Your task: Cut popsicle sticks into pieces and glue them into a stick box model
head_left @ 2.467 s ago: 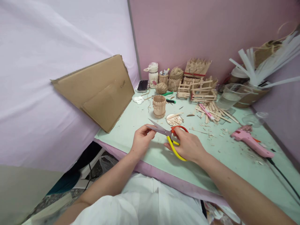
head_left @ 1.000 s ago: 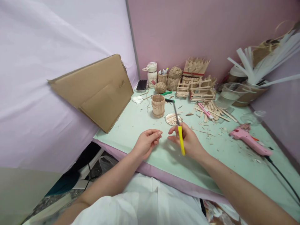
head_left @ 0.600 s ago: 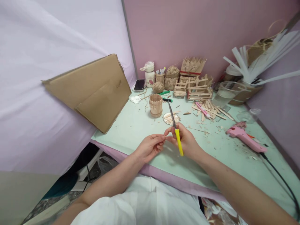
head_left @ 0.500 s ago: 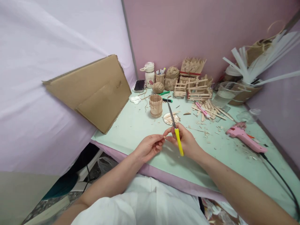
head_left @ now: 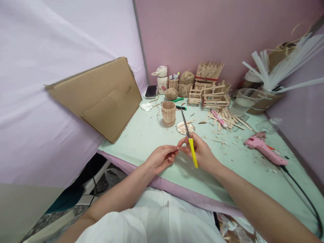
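Note:
Over the table's near edge, my left hand [head_left: 163, 158] is closed in a pinch, its thumb and forefinger meeting the fingertips of my right hand [head_left: 198, 152]. Whatever tiny piece sits between these fingertips is too small to make out. My right hand is closed on yellow-handled scissors [head_left: 192, 152], seen edge-on, with the dark blades pointing up and away from me. Just beyond the blades lies a round white lid [head_left: 181, 127] with wood scraps on it. Farther back on the left stands a small barrel-shaped cup made of wooden sticks [head_left: 168, 116].
To the right lie a pink glue gun [head_left: 265, 150] with a black cord and a pile of wooden sticks [head_left: 231, 119]. A cardboard sheet [head_left: 106, 98] leans at left. Along the back stand a bottle [head_left: 162, 81], twine balls [head_left: 171, 94], stick-built crafts [head_left: 216, 99] and a plastic cup [head_left: 243, 103].

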Demonstrator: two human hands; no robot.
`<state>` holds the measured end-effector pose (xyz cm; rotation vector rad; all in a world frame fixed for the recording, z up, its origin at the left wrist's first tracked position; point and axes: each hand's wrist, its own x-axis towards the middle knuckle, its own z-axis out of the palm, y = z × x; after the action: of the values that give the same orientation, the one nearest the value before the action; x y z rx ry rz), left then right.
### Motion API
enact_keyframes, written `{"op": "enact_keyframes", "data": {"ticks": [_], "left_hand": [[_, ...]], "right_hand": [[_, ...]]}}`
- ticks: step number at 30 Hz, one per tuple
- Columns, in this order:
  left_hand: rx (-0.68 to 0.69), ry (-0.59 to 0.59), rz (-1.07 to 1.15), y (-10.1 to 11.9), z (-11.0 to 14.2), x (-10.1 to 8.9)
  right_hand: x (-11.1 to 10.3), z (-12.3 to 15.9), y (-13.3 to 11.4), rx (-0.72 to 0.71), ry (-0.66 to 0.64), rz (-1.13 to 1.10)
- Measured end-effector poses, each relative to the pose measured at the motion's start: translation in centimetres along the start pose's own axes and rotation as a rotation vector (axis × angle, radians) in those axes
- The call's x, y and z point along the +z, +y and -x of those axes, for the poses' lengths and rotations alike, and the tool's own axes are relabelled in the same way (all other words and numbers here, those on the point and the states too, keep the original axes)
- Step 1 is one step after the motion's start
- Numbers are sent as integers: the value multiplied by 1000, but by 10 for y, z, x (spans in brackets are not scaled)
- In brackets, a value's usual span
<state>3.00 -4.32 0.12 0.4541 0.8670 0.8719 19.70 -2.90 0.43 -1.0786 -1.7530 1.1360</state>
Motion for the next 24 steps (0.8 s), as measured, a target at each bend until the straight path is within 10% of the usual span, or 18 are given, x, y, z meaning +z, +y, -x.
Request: {"op": "enact_keyframes", "data": {"ticks": [9, 24], "left_hand": [[63, 31, -48, 3, 1, 1], [580, 176, -67, 14, 7, 1]], "right_hand": [[0, -1, 2, -5, 0, -15], [7, 4, -8, 80, -50, 781]]}}
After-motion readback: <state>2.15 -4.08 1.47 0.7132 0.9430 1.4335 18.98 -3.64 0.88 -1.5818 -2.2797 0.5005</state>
